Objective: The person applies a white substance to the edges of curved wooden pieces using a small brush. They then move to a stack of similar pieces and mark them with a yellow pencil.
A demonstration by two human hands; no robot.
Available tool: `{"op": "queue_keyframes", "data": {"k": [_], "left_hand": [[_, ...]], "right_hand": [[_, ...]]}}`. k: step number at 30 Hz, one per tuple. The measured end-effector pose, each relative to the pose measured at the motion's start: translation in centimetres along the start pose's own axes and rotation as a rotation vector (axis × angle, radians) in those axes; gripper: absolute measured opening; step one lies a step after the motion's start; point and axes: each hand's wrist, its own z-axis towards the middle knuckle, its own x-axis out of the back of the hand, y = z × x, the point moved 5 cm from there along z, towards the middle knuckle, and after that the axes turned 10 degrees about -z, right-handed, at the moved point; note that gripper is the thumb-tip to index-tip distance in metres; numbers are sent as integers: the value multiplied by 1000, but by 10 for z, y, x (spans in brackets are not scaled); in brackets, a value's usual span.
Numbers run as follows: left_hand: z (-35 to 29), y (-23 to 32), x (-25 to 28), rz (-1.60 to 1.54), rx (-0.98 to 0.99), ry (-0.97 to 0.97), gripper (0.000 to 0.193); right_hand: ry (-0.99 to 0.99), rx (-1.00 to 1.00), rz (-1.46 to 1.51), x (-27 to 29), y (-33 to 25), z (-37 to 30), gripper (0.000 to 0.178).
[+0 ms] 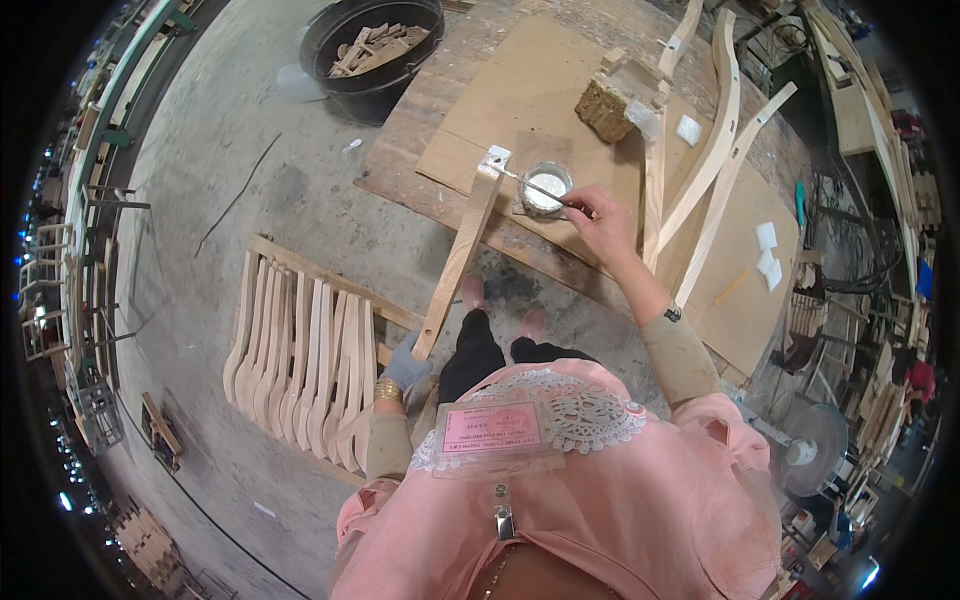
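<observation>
Inside the jar (534,209), white substance (551,181)

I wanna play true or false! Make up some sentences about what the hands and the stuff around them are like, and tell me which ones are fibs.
1. The left hand holds a wooden bar. True.
2. The right hand holds a hammer. False: it holds a thin stick.
3. The jar has white stuff in it. True.
4. The black tub is full of water. False: it has wood pieces in it.
5. The gray glove is on the right hand. False: it is on the left one.
</observation>
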Motion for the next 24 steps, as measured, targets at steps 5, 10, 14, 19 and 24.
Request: {"op": "queue_keyframes", "data": {"k": [5, 10, 14, 19, 24], "left_hand": [[2, 5, -3, 49, 0, 0, 61], [0, 8, -2, 40, -9, 10, 60], [-1, 9, -1, 48, -4, 23, 60], [0, 9, -3, 21, 4, 8, 60], [3, 5, -1, 22, -17, 11, 62]], "right_hand": [[30, -38, 26, 2, 9, 5, 15], [62, 17, -136, 4, 5, 21, 14], [-2, 77, -162, 2, -4, 17, 15], [66, 41, 53, 7, 1, 11, 14], [53, 41, -95, 6, 7, 3, 14]]}}
